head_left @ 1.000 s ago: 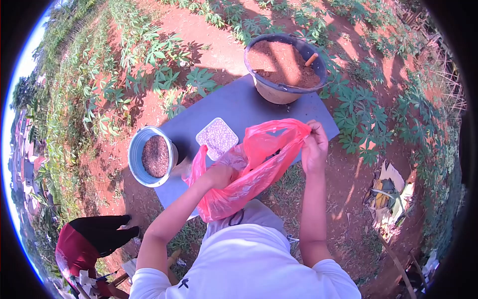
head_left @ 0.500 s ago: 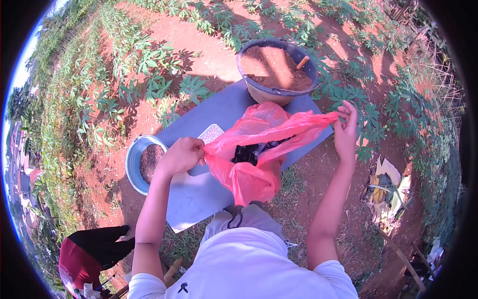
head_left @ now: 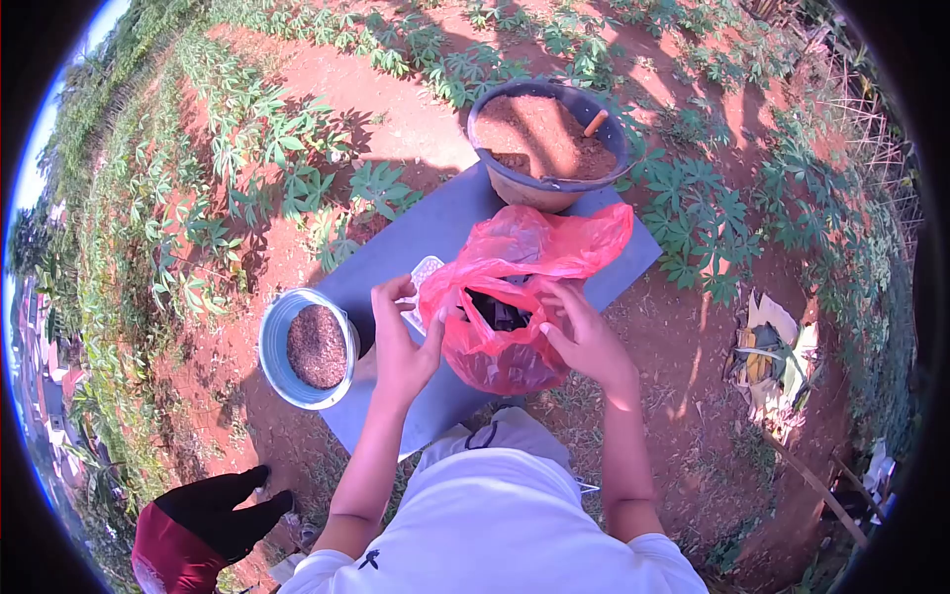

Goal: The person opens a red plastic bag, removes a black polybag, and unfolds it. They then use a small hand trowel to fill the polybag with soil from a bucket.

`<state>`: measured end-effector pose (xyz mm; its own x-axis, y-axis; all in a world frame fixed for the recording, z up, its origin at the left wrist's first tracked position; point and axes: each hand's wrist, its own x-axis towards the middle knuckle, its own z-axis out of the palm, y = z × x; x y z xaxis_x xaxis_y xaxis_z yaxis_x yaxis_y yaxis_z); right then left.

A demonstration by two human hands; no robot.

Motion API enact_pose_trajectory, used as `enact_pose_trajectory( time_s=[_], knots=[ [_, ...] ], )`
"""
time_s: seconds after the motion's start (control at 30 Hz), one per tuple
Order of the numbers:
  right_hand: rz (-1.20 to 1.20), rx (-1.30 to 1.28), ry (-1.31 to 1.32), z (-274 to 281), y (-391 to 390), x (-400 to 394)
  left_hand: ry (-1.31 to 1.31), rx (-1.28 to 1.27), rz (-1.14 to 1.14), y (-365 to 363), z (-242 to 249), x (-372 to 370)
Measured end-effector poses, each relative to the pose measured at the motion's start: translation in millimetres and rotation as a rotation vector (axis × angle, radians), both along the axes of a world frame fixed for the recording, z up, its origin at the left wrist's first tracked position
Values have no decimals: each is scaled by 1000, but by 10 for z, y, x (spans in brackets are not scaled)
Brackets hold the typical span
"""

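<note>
Where both hands were pulling its mouth wide a moment ago, the red plastic bag has now drawn in closer to the body, with a narrower opening. The hands are apart, one on each side: the left hand has opened, its thumb by the rim, while the right hand has come inward, its fingers against the bag's right side; whether they pinch the film I cannot tell. Between them, dark items show inside, so the contents look easier to reach. The right-hand flap, stretched out before, now stands loose. The bag is over the near part of the counter, partly hiding a white container. A blue bucket sits to the left; the big soil-filled basin is at the far side.
</note>
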<state>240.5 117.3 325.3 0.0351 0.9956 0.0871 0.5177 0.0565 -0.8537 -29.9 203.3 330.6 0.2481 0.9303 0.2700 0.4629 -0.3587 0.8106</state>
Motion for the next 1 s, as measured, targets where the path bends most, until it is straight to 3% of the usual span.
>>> enact_pose_trajectory(
  time_s=[0.07,0.13,0.23,0.43,0.5,0.53,0.63,0.7,0.77,0.83,0.87,1.0],
  knots=[
    [-8,-31,-25,101,68,74,-71,15,-53,-53,49,85],
    [-20,60,18,234,147,83,-48,-219,-349,-85,74,188],
    [2,174,81,348,310,107,-256,-213,-273,-211,72,463],
    [88,283,-54,647,725,256,-228,-91,-56,-227,-255,619],
    [128,344,-62,673,868,277,-536,-341,-128,-279,-331,641],
    [156,399,-72,679,947,285,-532,-334,-119,-283,-341,635],
    [225,417,-19,671,1185,348,-248,-468,-441,-301,-235,622],
    [201,393,-100,631,1300,380,-149,-485,-479,-345,-168,603],
    [169,379,-187,627,1297,393,111,-291,-894,-299,-174,570],
    [222,419,-256,717,1072,322,204,-379,-943,-286,48,589],
    [232,425,-157,761,925,259,266,-314,-960,-248,129,577],
    [199,338,-255,594,450,361,341,-153,-948,-10,587,495]
  ],
)
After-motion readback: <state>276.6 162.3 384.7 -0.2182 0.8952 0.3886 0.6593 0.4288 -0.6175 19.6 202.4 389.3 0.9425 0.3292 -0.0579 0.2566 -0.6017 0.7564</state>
